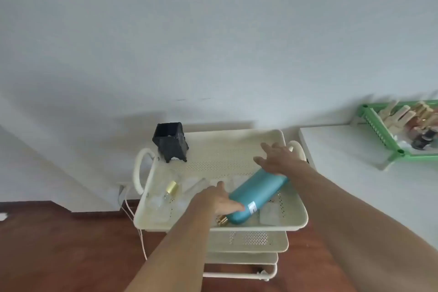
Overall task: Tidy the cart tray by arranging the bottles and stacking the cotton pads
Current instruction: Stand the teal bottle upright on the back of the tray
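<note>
A pale wall (213, 42) is filling the upper half of the view, with a dark wooden floor (59, 249) lying below it. A white surface (343, 149) is standing at the right, carrying a green slatted basket (376, 133) of small bottles that are too blurred to name.

A cream tiered cart is standing at the centre, against the wall; its perforated top tray (213, 154) is showing loop handles at both ends, and lower shelves (248, 239) are showing beneath it. A white cable (132, 216) is hanging down beside the cart's left end.

Both bare forearms are reaching in from the lower edge. A teal bottle (258, 194) is lying on its side, diagonally across the right half of the tray, its gold cap (221, 220) pointing toward the near rim. The left hand (220, 199) is resting against the bottle's lower end, thumb raised and fingers spread flat, not closed around it. The right hand (277, 156) is lying over the bottle's far end with fingers spread wide; whether it is touching cannot be told.

A black square pot (169, 140) on small feet is standing upright at the far left corner of the tray. A clear bottle with a gold collar (169, 191) is lying on its side in the left half. White cotton pads (270, 216) are lying scattered and unstacked on the tray floor, one near the right front corner and others, faint, near the middle.
</note>
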